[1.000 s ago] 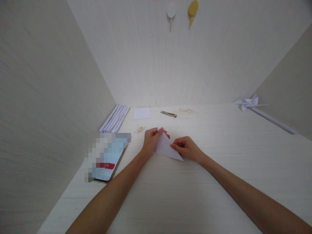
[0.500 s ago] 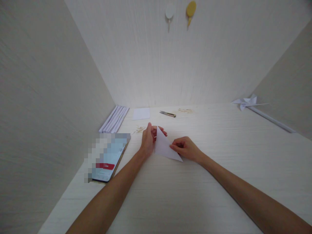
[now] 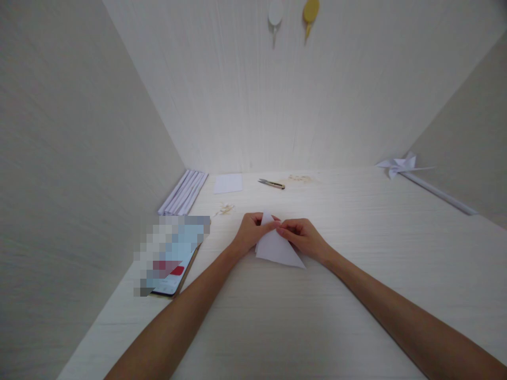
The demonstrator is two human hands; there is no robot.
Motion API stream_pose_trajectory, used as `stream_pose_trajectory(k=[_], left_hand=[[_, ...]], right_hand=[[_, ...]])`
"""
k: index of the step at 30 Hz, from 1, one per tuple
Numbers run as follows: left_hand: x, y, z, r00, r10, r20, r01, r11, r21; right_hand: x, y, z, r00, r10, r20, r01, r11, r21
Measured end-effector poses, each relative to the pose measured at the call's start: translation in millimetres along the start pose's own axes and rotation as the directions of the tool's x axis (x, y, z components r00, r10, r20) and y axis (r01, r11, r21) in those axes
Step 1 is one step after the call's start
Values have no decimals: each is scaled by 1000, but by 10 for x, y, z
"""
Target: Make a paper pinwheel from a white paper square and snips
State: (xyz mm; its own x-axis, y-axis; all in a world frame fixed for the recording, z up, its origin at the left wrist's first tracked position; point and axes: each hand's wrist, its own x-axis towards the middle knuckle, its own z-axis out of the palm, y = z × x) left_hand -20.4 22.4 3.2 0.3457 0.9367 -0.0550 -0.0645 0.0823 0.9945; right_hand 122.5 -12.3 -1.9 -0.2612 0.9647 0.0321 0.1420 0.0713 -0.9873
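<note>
A sheet of white paper [image 3: 278, 250], folded into a triangle, is held between both hands above the table. My left hand [image 3: 253, 230] grips its upper left part, thumb across the front and fingers behind. At the sloping right edge my right hand [image 3: 301, 236] pinches the paper between thumb and fingers. The two thumbs nearly meet near the top of the triangle. One corner of the paper points down to the right, below my right hand. Fingers behind the sheet are partly hidden.
Thread snips [image 3: 271, 183] lie beyond my hands, beside a white paper square [image 3: 228, 183]. Small yellowish sticks [image 3: 226, 209] are scattered nearby. Rolled paper tubes [image 3: 184, 192] and a phone [image 3: 174, 269] are at left. A paper pinwheel [image 3: 402, 164] on a tube rests far right.
My left thumb has come down from its raised position onto the front of the paper, close to my right fingertips. The paper has shifted slightly right and toward me.
</note>
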Motion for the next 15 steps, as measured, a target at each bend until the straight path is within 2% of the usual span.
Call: stream_pose_trajectory(k=[3,6,8,10,13,15], left_hand=[[5,-25,5,999,-12,-42,14,999,45],[40,-33,-19,987,27,-158,-33,999,-35],[73,-33,-46,948,84,-306,-118,989,-94],[105,-36,-79,906,108,-410,-177,975,-135],[142,-45,-152,839,100,-535,-245,947,-207],[159,-47,-219,776,78,-626,-277,934,-226]], right_hand=[[3,-14,2,1000,6,-27,-5,1000,15],[-6,-45,3,999,15,-47,-15,1000,9],[-19,-67,3,999,39,-37,-39,999,15],[-31,-82,4,998,54,-33,-53,998,30],[-36,-77,-4,996,42,-73,-37,997,74],[-28,-54,-20,992,36,-117,-21,992,124]])
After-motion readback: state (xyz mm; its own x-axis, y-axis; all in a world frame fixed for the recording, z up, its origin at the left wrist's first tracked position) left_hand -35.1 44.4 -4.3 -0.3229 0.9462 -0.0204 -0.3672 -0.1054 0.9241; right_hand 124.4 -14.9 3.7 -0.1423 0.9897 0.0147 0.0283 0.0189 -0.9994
